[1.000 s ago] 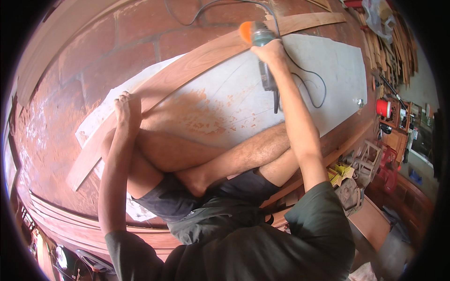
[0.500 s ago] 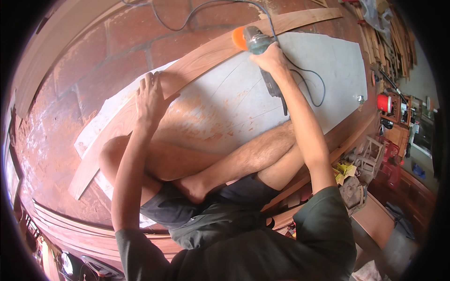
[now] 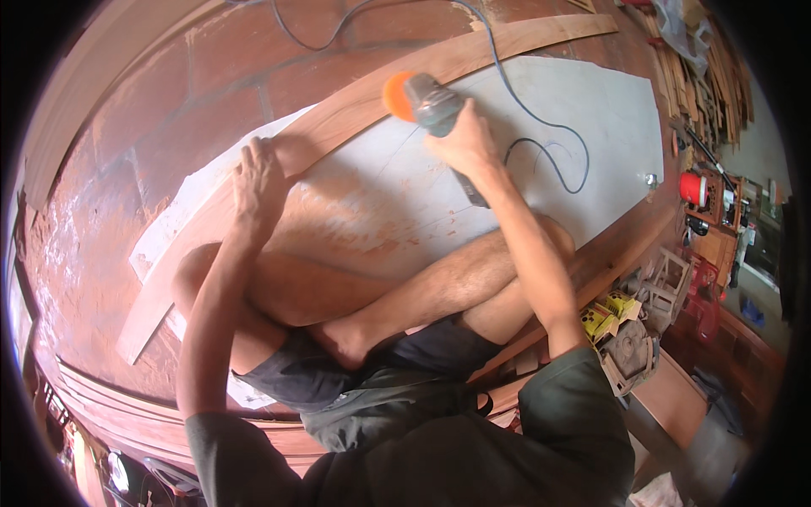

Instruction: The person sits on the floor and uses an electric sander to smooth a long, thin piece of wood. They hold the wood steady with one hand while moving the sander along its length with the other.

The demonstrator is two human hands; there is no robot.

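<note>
A long, curved wooden board (image 3: 359, 106) lies across a white sheet (image 3: 612, 127) on the floor. My left hand (image 3: 260, 188) grips it left of the middle, fingers over its top and thumb toward the near edge. In my right hand (image 3: 469, 144) is an angle grinder (image 3: 432, 106), held by its body. Its orange disc (image 3: 397, 95), slightly blurred, is at the board's near side; whether it touches the wood I cannot tell. The tool's rear end is partly hidden behind my right forearm.
The power cord (image 3: 549, 124) loops over the sheet and runs off at the top. Reddish dust is scattered near my crossed legs (image 3: 456, 275). Long planks (image 3: 127, 414) lie at lower left. On the right are stacked wood strips (image 3: 714, 101), a red container (image 3: 692, 187) and yellow boxes (image 3: 598, 321).
My right hand has moved the grinder left and slightly toward me, along the board. The left hand and the board's left end have shifted a little left.
</note>
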